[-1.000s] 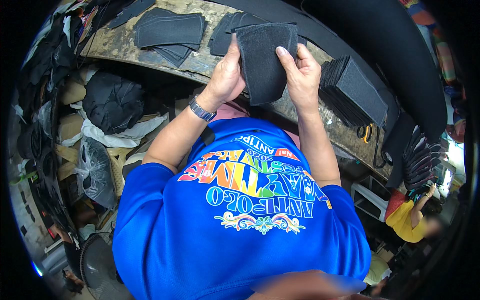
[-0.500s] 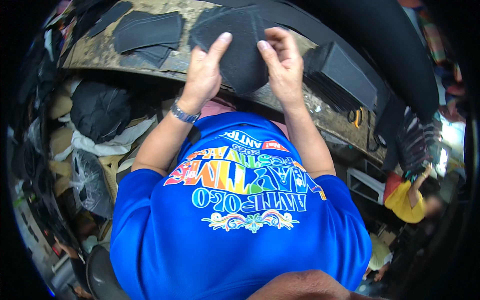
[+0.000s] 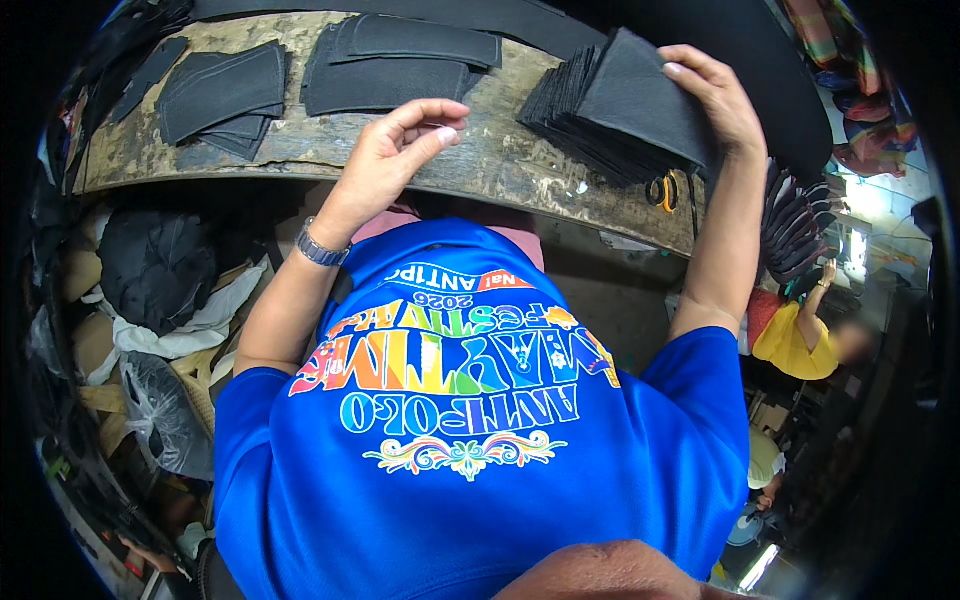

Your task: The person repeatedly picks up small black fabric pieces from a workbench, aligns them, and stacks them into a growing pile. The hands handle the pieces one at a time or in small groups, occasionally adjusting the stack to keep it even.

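My left hand [image 3: 408,150] hovers over the front of the worktable with its fingers loosely bent and apart, holding nothing. At the right, my right hand [image 3: 718,95] has its fingers and thumb on the right edge of a black fabric piece [image 3: 640,95]. That piece lies on top of a fanned stack of black fabric pieces [image 3: 560,110]. Left of centre, a second pile of black pieces [image 3: 390,85] lies flat, nearest my left hand. Farther left is another pile of black pieces [image 3: 225,95] with pale lines near their edges.
The worn wooden table [image 3: 480,160] curves across the top. Orange-handled scissors [image 3: 662,192] lie by its front edge below the stack. Black material [image 3: 770,70] rises behind. Lower left are a black bundle [image 3: 160,265] and a plastic bag [image 3: 165,410]. A person in yellow [image 3: 795,345] is at the right.
Both hands held a black piece over the table. The left hand has let go and stays apart from it, while the right hand has moved right to the stack. The view has shifted right.
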The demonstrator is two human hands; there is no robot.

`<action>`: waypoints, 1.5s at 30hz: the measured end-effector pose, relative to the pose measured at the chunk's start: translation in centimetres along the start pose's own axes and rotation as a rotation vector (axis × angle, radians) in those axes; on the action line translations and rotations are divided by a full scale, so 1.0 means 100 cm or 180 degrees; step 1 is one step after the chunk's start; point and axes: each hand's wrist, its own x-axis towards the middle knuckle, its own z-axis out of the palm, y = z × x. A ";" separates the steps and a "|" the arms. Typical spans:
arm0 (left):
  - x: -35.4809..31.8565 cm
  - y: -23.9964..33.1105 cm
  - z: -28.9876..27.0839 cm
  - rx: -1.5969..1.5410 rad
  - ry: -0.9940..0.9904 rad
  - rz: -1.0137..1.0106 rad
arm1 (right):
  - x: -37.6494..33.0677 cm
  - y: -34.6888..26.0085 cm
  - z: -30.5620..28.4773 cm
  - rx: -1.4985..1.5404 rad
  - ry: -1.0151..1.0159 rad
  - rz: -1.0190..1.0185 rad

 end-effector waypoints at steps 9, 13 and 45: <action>-0.009 0.008 -0.024 0.1087 0.0081 0.0184 | 0.013 0.056 0.037 -0.0710 0.0388 -0.0107; -0.016 0.024 -0.077 0.2741 0.0459 0.0655 | 0.006 0.019 0.058 -0.1933 0.1161 -0.0733; 0.001 -0.025 -0.241 0.4471 0.1652 0.0819 | 0.182 -0.012 0.272 -0.0635 -0.0206 -0.0023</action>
